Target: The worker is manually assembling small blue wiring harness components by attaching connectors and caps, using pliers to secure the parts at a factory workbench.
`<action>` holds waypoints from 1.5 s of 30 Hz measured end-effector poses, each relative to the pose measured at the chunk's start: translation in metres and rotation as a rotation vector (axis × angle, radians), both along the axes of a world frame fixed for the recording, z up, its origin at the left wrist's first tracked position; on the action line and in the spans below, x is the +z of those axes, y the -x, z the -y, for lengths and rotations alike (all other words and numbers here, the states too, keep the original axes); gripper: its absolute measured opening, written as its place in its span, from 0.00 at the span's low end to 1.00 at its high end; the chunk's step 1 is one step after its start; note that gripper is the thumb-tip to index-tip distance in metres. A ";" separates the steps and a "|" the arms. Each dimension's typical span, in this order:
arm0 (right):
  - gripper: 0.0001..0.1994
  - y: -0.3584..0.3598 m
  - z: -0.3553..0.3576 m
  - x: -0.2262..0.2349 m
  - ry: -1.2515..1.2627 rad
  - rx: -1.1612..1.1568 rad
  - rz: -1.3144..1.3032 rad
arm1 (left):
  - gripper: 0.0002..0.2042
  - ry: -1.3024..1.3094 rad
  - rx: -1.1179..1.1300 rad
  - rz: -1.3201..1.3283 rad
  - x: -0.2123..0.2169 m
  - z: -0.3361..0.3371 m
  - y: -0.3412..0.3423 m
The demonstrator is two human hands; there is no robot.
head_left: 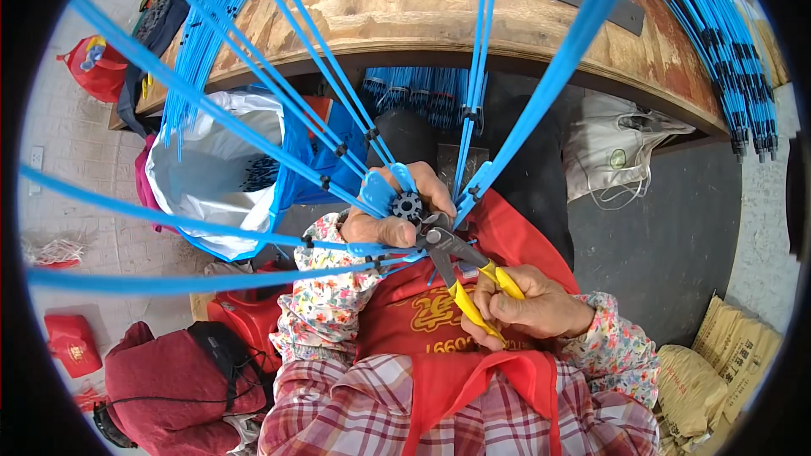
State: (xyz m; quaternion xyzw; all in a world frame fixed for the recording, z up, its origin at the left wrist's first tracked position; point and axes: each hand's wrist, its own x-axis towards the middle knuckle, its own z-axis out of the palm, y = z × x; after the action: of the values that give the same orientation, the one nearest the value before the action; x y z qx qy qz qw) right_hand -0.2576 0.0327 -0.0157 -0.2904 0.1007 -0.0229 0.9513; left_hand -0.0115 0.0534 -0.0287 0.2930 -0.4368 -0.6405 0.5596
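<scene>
A black toothed round hub (406, 206) sits in my left hand (380, 226), with fingers and thumb wrapped round it. Long blue rods (211, 105) fan out from the hub to the left and away from me; small black clips ring them near the hub. My right hand (534, 301) grips the yellow handles of a pair of pliers (456, 247). The pliers' dark jaws reach the right side of the hub, beside my left fingers. Exactly what lies between the jaws is too small to tell.
A wooden workbench (372, 13) curves across the far side, bearing bundles of blue rods (718, 51). On the left stands a white-lined blue bag (211, 131). A white cloth bag (604, 148) hangs below the bench. A maroon garment (173, 393) lies lower left; tan sacks (701, 371) lie lower right.
</scene>
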 end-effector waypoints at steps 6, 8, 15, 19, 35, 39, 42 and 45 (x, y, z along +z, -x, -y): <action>0.13 -0.005 -0.013 -0.002 -0.082 -0.075 -0.013 | 0.28 -0.031 0.028 -0.006 -0.001 0.002 -0.001; 0.12 -0.002 -0.004 -0.001 0.015 -0.010 -0.031 | 0.26 0.002 -0.025 -0.062 -0.008 0.002 -0.005; 0.11 0.006 0.023 0.051 0.368 0.043 -0.280 | 0.20 0.240 -0.065 -0.072 -0.004 0.011 0.001; 0.11 0.013 0.036 0.067 0.627 0.128 -0.337 | 0.15 0.209 -0.037 -0.189 -0.004 0.009 0.011; 0.16 0.016 0.041 0.071 1.256 0.000 -0.489 | 0.17 -0.100 0.126 0.086 0.009 0.010 0.025; 0.17 0.006 0.046 0.050 1.226 -0.131 -0.460 | 0.15 -0.048 0.231 0.026 0.000 0.028 0.024; 0.18 0.000 0.069 0.055 1.246 -0.163 -0.444 | 0.13 -0.027 0.461 0.146 -0.004 0.029 0.020; 0.18 0.001 0.099 0.071 1.428 -0.251 -0.447 | 0.11 -0.087 0.644 0.070 -0.005 0.024 0.013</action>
State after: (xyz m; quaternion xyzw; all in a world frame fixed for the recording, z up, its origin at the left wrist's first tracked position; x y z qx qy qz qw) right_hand -0.2591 -0.0666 0.0556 -0.8199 0.2841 -0.1313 0.4794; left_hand -0.0241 0.0297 -0.0334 0.4617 -0.3127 -0.4383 0.7050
